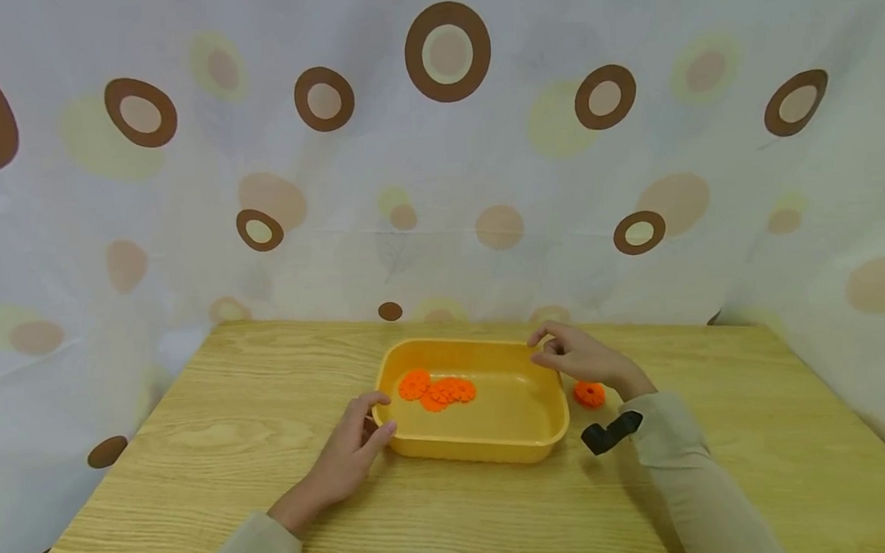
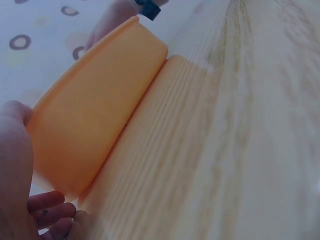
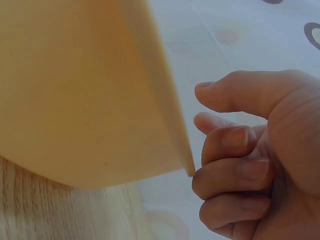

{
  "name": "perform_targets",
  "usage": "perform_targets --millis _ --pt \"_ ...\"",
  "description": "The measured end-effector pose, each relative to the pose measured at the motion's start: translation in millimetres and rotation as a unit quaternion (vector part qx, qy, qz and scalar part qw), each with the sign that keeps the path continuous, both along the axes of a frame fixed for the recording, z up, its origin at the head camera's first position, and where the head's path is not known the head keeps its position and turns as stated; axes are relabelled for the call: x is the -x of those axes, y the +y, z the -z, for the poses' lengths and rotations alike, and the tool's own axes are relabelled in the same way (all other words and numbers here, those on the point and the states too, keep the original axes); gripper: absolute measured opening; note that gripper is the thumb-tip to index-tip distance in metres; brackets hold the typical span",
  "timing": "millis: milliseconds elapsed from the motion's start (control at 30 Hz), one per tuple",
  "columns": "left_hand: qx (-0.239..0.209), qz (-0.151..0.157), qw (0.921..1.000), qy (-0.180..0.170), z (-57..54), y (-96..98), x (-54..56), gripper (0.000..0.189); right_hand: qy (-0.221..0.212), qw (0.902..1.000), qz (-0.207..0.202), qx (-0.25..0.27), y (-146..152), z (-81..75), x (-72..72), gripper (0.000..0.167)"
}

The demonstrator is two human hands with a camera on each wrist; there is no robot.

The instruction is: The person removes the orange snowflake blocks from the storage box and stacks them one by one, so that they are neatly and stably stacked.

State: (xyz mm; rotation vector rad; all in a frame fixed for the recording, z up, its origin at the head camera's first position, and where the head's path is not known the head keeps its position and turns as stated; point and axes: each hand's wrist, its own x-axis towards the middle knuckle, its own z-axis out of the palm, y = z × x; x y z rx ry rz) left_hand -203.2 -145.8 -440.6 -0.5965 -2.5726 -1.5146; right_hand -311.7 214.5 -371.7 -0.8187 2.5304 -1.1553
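Observation:
A yellow plastic basin [image 1: 496, 445] stands on the wooden table. My left hand [image 1: 349, 450] grips its left end, thumb at the rim and other fingers lower on the outer wall [image 2: 95, 105]. Several thin orange notched discs [image 1: 437, 389], flower-like in outline, lie overlapping on the left part of the basin floor. Over the back right corner is my right hand [image 1: 578, 357], holding nothing. In the right wrist view its thumb and index finger are apart, the other fingers loosely bent close to the rim [image 3: 165, 90]. Another orange notched piece [image 1: 589, 394] lies right of the basin, below the right wrist.
The light wooden table [image 1: 217, 422] reaches back to a pale curtain [image 1: 436, 160] patterned with brown rings and dots. A black strap [image 1: 611, 433] hangs at the right cuff. Beige sleeves cover both forearms.

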Motion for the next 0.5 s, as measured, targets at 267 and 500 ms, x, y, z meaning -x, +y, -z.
perform_targets --millis 267,500 --pt "0.014 -0.007 0.9998 -0.009 0.6 -0.9 0.7 0.033 0.02 0.9992 -0.024 -0.025 -15 -5.4 3.4 0.026" --pt "0.021 -0.008 0.9997 -0.006 3.8 -2.0 1.9 0.035 0.022 0.9973 -0.056 -0.043 -26 -13.3 4.9 0.028"
